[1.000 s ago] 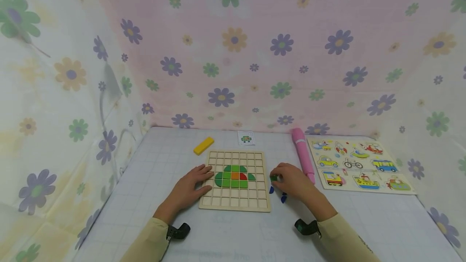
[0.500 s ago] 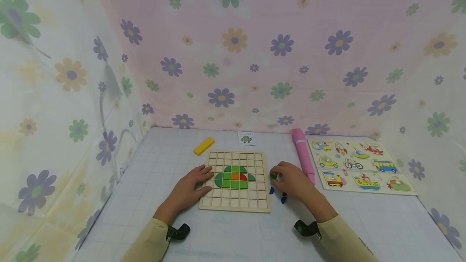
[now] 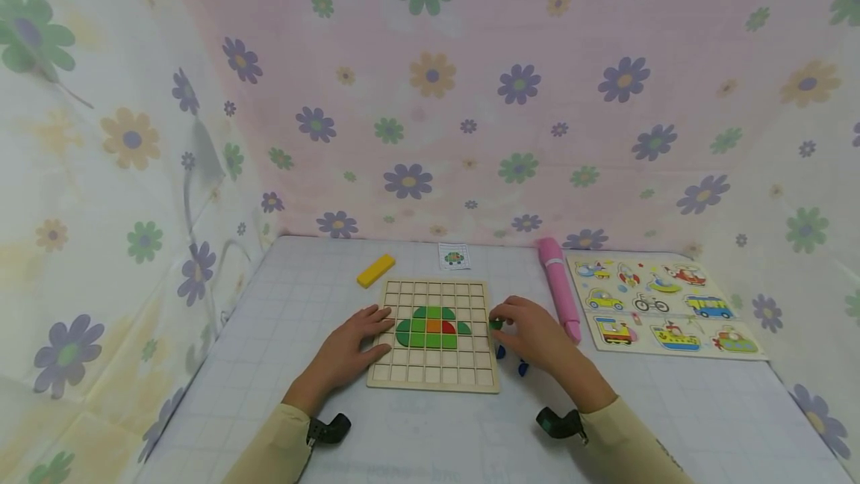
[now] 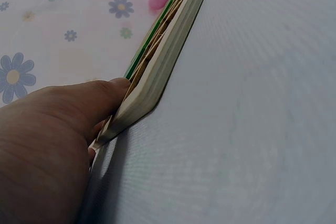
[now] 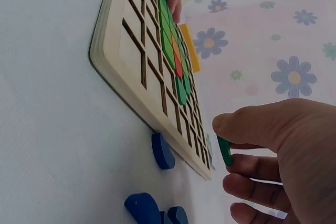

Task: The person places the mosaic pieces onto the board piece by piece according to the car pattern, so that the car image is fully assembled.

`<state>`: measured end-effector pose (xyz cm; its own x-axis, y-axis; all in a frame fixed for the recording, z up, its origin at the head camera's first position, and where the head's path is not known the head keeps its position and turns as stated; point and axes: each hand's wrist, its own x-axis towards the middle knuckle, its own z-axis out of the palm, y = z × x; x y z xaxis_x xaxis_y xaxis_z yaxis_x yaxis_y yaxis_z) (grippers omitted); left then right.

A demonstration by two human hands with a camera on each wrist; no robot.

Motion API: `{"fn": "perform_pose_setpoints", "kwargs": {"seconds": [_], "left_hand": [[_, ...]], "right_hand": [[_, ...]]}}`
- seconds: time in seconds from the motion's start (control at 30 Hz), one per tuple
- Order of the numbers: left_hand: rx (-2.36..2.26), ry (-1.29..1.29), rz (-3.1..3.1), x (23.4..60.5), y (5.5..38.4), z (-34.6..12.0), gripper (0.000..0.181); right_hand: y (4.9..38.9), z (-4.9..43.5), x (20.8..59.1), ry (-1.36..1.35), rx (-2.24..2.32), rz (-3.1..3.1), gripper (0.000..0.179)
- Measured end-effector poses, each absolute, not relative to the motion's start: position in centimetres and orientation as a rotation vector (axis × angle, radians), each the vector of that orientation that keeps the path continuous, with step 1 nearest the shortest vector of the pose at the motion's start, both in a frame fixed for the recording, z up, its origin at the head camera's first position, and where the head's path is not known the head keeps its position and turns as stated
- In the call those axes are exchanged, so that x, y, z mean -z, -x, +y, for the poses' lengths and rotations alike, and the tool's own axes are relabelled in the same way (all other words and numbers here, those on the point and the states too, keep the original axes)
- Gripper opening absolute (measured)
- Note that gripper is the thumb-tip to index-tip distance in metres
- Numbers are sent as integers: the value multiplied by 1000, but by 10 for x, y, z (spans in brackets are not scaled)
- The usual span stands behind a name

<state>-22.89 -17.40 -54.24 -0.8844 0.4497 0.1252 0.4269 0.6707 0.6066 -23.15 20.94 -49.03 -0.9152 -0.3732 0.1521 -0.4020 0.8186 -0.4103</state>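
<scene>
A wooden grid board (image 3: 425,376) lies in the middle of the table in the head view. Green, orange and red tiles (image 3: 426,326) fill some of its squares. My left hand (image 3: 348,342) rests along the board's left edge, fingers extended; in the left wrist view its thumb (image 4: 113,94) lies against the rim. Just off the right edge, my right hand (image 3: 534,329) pinches a small dark green tile (image 5: 224,151) between thumb and fingers. Below that hand, blue rounded pieces (image 5: 163,151) lie on the table beside the board.
Behind the board are a yellow block (image 3: 376,270) and a small pattern card (image 3: 455,256). A pink cylindrical case (image 3: 559,288) stretches along the right, and past it lies a vehicle puzzle board (image 3: 661,308). Flowered cloth (image 3: 470,110) hangs around the table.
My right hand has shifted slightly left with the green tile, closer to the board's right edge. The left hand and the board have stayed in place.
</scene>
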Motion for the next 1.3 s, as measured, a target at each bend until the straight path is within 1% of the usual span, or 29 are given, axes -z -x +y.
{"fn": "perform_pose_setpoints", "kwargs": {"seconds": [0.4, 0.93, 1.1, 1.3], "left_hand": [[-1006, -759, 2846, 545, 230, -174, 53], [-999, -755, 2849, 543, 229, -173, 53], [-1012, -745, 2845, 542, 228, -173, 53], [-1012, -744, 2846, 542, 228, -174, 53]], "right_hand": [[230, 197, 491, -672, -719, -2899, 20], [227, 176, 491, -615, -742, -2956, 21], [228, 171, 493, -588, -750, -2980, 20], [226, 166, 500, -634, -695, -2968, 20]]}}
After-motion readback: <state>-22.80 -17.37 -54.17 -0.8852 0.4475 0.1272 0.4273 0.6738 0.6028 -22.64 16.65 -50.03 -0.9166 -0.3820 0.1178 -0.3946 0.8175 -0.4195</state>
